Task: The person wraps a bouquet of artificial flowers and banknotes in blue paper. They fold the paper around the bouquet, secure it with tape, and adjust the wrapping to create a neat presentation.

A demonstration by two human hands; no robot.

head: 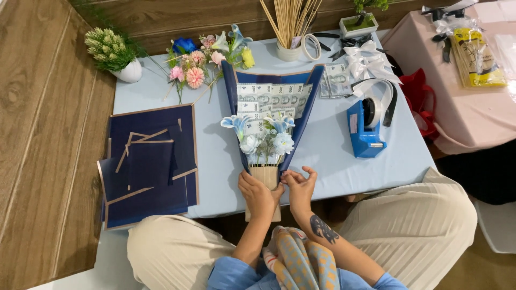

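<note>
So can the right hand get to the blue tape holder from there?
Probably yes. The right hand pinches the bouquet's navy wrap by the stems, and the blue tape dispenser sits up and to its right with only bare tablecloth between. It would have to let go first.

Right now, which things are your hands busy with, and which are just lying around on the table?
In hand:
- bouquet of banknotes and pale blue flowers in navy wrap
- left hand gripping its stem bundle
- right hand pinching the wrap's edge

Lying about:
- navy paper sheets
- blue tape dispenser
- loose flowers
- white ribbon bow
- cup of sticks
</note>
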